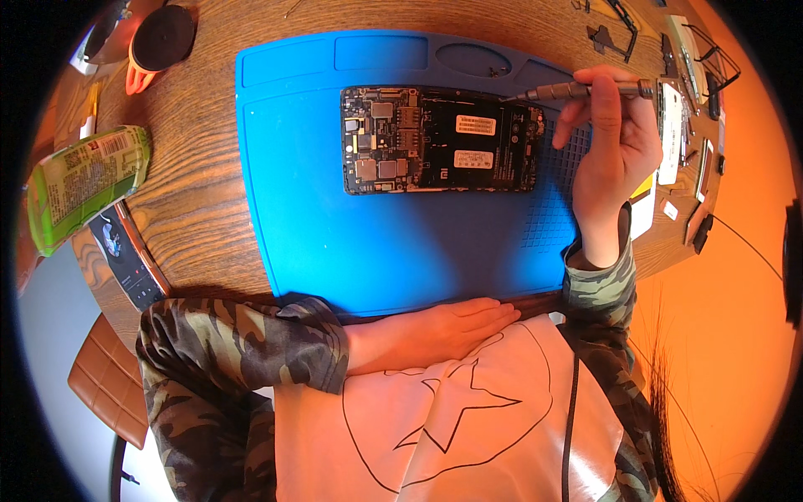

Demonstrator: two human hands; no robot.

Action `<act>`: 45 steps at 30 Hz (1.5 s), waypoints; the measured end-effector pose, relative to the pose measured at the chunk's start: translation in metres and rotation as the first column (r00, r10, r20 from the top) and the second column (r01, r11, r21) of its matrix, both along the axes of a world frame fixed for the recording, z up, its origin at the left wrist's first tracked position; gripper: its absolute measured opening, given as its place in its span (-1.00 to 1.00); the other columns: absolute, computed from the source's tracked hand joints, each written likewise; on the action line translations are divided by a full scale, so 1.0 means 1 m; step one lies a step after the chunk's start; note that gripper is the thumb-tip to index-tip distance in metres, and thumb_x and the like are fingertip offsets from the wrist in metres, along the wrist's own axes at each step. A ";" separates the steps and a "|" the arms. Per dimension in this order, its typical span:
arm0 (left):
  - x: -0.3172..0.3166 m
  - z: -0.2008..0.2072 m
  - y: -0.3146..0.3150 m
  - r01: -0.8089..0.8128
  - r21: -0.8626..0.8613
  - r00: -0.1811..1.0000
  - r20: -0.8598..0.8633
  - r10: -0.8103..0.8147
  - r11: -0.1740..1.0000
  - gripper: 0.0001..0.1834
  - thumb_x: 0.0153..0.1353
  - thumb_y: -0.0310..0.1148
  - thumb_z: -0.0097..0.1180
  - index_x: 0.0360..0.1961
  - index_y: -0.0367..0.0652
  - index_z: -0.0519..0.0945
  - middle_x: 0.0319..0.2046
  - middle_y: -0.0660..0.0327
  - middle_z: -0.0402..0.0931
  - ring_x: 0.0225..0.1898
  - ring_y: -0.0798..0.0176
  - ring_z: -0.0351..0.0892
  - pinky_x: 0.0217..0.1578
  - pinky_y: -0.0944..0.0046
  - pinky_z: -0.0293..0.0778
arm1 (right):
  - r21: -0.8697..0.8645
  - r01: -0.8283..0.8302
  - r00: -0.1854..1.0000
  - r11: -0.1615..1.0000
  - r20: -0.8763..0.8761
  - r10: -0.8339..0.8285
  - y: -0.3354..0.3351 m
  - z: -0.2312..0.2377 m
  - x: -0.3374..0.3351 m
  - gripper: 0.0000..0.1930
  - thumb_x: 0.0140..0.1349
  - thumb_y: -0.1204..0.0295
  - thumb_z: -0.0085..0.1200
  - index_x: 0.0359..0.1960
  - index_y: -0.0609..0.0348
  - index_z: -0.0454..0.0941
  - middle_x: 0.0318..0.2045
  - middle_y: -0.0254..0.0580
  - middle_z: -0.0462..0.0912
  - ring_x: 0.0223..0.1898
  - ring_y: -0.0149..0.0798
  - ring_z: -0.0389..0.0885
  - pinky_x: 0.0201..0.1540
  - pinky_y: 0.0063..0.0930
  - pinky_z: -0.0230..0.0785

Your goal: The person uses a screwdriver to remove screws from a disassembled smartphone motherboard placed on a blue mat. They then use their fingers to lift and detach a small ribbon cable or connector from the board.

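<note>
Opened phone (pixel 440 144): black panel (pixel 502 146) (two white printed labels (pixel 475 125)).
Right hand (pixel 616 138) clamped on pointed tool (pixel 556 92) at phone's upper edge; left hand (pixel 456 331) below phone, fingers together.

The opened phone (pixel 439 140) bears two white rectangular labels on its black section: an upper label (pixel 475 125) and a lower label (pixel 473 159). Each carries rows of fine print, too small to read. A pale logo mark (pixel 444 173) stands to the left of the lower label. The green package (pixel 84 197) carries a striped barcode (pixel 113 145), a square code (pixel 81 159) and blocks of small print. The lit phone (pixel 125 255) beside it displays small control symbols. The white garment (pixel 468 452) shows a black-outlined star (pixel 456 406) within a curved line.
</note>
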State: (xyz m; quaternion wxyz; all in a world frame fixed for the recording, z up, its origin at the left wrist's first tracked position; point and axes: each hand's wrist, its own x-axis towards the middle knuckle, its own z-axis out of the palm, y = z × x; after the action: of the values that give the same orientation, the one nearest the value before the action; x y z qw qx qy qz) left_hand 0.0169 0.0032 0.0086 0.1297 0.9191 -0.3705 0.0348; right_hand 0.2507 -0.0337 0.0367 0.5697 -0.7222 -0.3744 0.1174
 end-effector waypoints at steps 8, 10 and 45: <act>-0.001 -0.001 0.000 -0.009 -0.026 1.000 0.016 0.010 1.000 -0.37 0.43 -0.28 -0.18 0.47 -0.34 0.28 0.50 0.06 0.21 0.54 0.13 0.13 0.52 0.14 0.01 | 0.003 0.014 0.999 1.000 0.039 -0.014 0.000 -0.001 0.001 -0.75 0.59 0.37 -0.07 -0.10 0.33 0.58 -0.53 -0.23 0.60 -0.61 -0.44 0.52 -0.50 -0.63 0.29; -0.001 -0.001 0.000 -0.010 -0.007 1.000 0.028 0.010 1.000 -0.37 0.42 -0.27 -0.18 0.47 -0.34 0.28 0.50 0.07 0.21 0.54 0.14 0.13 0.52 0.14 0.01 | 0.004 0.009 1.000 1.000 0.029 -0.009 0.000 0.000 0.001 -0.75 0.59 0.37 -0.08 -0.09 0.32 0.58 -0.54 -0.23 0.60 -0.61 -0.44 0.52 -0.49 -0.63 0.29; 0.000 -0.001 -0.004 -0.011 -0.016 1.000 -0.026 0.010 1.000 -0.29 0.31 -0.34 -0.10 0.48 -0.38 0.24 0.54 0.05 0.12 0.55 0.13 0.10 0.51 0.15 0.05 | 0.083 -0.124 0.973 0.989 0.208 0.105 0.012 0.004 0.007 -0.89 0.30 0.68 0.25 -0.18 0.32 0.61 -0.51 -0.33 0.61 -0.59 -0.62 0.40 -0.56 -0.78 0.10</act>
State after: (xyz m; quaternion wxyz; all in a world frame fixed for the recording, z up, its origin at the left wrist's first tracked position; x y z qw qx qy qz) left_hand 0.0168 -0.0011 0.0071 0.1418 0.9203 -0.3637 0.0267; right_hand 0.2582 -0.0221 0.0406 0.5546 -0.6796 -0.4767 0.0577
